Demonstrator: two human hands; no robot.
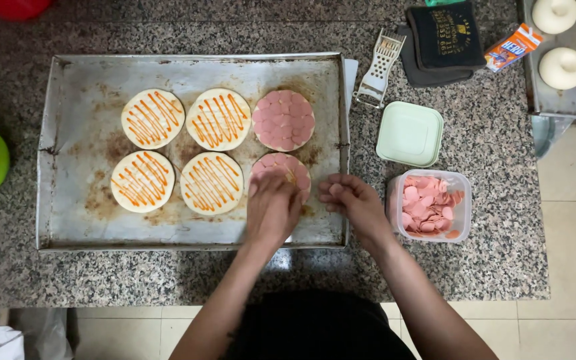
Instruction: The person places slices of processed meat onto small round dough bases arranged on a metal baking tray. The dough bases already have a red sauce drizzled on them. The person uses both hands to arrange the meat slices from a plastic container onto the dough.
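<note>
From my remote seat I see the left hand (273, 208) lying palm-down, fingers together and flat, on a small round dough base (287, 168) at the lower right of a worn, stained metal baking tray (75, 220); pink sausage slices partly cover that base. The right hand (353, 202) hovers over the tray's right rim, fingers curled narrow; I cannot tell whether they pinch a slice. Just beside it stands a clear plastic tub of thin pink sausage rounds (428, 205), its pale green square lid (409, 133) lying apart above. Another base fully tiled with slices (283, 120) sits above the one under my hand; four more discs with orange sauce zigzags (181, 150) fill the tray's middle. The tray rests on a speckled granite counter (495, 220) near a small metal grater (379, 69).
</note>
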